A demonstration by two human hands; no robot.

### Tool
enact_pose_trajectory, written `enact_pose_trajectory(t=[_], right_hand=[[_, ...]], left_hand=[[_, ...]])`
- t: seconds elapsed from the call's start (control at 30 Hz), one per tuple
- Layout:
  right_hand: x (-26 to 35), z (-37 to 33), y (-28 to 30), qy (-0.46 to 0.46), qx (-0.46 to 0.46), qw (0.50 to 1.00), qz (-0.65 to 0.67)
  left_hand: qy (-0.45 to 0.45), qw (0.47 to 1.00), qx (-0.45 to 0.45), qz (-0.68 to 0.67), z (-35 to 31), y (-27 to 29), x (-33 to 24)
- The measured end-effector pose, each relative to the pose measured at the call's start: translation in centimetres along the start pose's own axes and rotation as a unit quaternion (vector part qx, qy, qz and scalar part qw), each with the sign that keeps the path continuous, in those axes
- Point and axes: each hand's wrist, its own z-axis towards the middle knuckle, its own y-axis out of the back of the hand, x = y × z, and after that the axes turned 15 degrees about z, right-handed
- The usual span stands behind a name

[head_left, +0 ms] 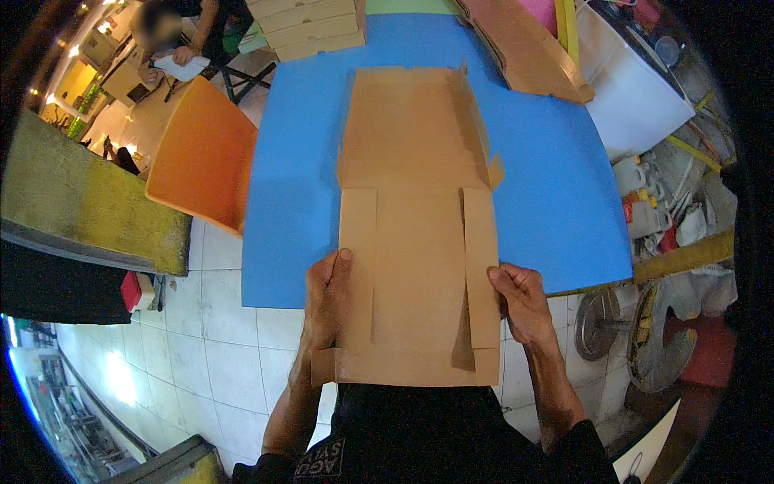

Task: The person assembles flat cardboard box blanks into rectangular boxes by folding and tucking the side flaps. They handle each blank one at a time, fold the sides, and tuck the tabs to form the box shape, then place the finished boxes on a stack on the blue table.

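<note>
A brown cardboard box blank (419,274), partly folded, lies opened out in front of me, its far panel on the blue table (556,210) and its near end reaching past the table's front edge. The two long side flaps of the near panel are folded inward. On the far panel, the right flap stands up at an angle. My left hand (329,294) grips the left edge, thumb on top. Opposite it, my right hand (522,302) grips the right edge, also with the thumb on top. Fingers of both hands are mostly hidden beneath the cardboard.
A stack of folded cardboard boxes (310,28) stands at the far left of the table. More flat cardboard (528,52) lies at the far right, near a white container (633,89). An orange chair (201,157) stands left of the table; a person (193,40) sits beyond it.
</note>
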Motion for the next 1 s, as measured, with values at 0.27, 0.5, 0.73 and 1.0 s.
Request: enact_pose_trajectory(t=[0.27,0.5,0.73,1.0], right_hand=[[0.8,0.7,0.7,0.001,-0.053,0.999,-0.002],[0.4,-2.0,0.6,-0.097,0.034,0.992,-0.072],[1.0,-0.9,1.0,-0.023,0.024,0.995,-0.097],[0.5,-1.1,1.1,-0.034,0.057,0.977,-0.204]], left_hand=[[0.066,0.990,0.110,0.063,-3.3,0.1,-1.1],[0.087,0.996,0.005,0.001,-3.0,0.9,-1.4],[0.112,0.987,0.101,-0.060,-4.0,1.7,-1.0],[0.043,0.993,-0.006,0.106,-3.9,1.0,0.0]])
